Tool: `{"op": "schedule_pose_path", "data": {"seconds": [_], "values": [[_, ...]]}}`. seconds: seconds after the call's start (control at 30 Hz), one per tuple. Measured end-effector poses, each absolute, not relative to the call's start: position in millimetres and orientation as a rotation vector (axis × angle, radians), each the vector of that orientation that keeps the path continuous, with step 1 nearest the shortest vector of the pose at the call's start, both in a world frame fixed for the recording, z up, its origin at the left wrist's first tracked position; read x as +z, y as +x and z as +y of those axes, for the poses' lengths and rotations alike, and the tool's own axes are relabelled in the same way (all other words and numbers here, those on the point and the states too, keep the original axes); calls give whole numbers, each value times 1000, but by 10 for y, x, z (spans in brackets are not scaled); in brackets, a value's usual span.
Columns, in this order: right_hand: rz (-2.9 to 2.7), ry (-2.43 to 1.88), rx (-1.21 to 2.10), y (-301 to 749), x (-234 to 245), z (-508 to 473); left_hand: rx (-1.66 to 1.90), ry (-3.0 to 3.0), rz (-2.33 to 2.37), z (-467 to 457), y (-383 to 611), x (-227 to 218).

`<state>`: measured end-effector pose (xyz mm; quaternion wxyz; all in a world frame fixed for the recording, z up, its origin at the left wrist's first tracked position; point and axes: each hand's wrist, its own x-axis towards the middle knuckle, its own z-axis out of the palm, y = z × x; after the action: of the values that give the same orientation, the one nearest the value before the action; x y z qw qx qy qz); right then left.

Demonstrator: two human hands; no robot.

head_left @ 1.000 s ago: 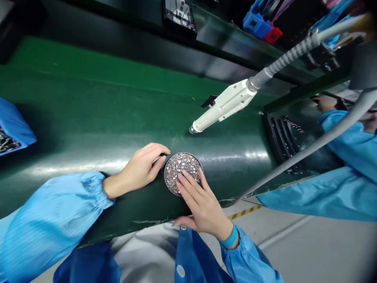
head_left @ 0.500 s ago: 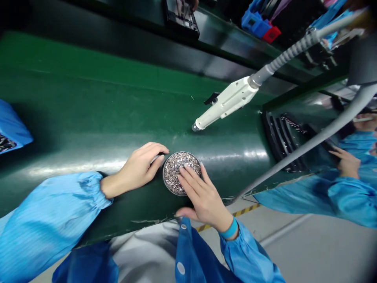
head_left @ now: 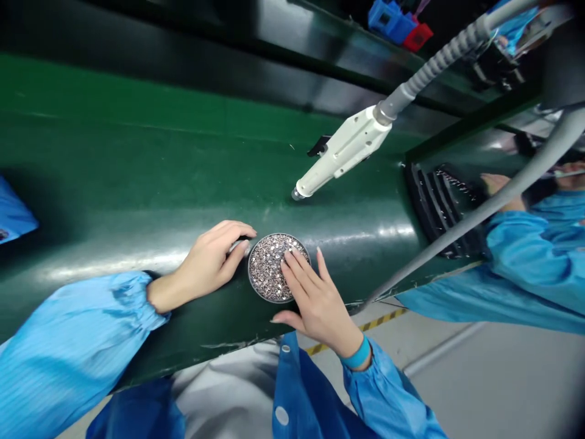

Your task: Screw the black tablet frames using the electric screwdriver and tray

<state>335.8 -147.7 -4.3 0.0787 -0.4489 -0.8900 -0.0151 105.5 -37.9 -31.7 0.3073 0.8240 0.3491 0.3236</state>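
A round dish [head_left: 250,279] full of small metal screws [head_left: 265,268] sits on the green work surface, close to its front edge. My right hand [head_left: 319,302] lies over the right part of the dish with its fingers stretched out. Those fingertips rest on the screws, and the thumb points out to the left below the rim. At the dish's left side, my left hand [head_left: 205,259] rests on the surface, fingers gently curved and thumb apart from them. I see nothing held in it. Its fingertips are close to the rim; whether they touch it I cannot tell.
A white electric screwdriver [head_left: 340,152] hangs beyond the dish on a grey hose [head_left: 439,64]. A blue bin [head_left: 16,210] stands at the left edge. Black curved parts [head_left: 441,213] lie at the right, where a co-worker's hand [head_left: 500,189] reaches in. A grey cable [head_left: 461,228] crosses there.
The right hand's fingertips have shifted slightly right across the screws, baring more of them. My left hand stays by the rim. The co-worker's hand has moved over the black parts. The view has shifted slightly.
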Motion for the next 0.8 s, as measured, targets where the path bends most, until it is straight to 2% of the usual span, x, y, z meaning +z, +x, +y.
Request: {"op": "schedule_pose_path", "data": {"seconds": [0.2,0.43,0.8], "values": [[-2658,-1270,-18,3342,19,-1605,838,2180,922,-383,1055,-305],[-2576,-1293,-58,3372,-99,-1322,843,2171,930,-388,1046,-306],[-2544,-1327,-9,3406,-57,-1592,860,2146,916,-387,1046,-319]]}}
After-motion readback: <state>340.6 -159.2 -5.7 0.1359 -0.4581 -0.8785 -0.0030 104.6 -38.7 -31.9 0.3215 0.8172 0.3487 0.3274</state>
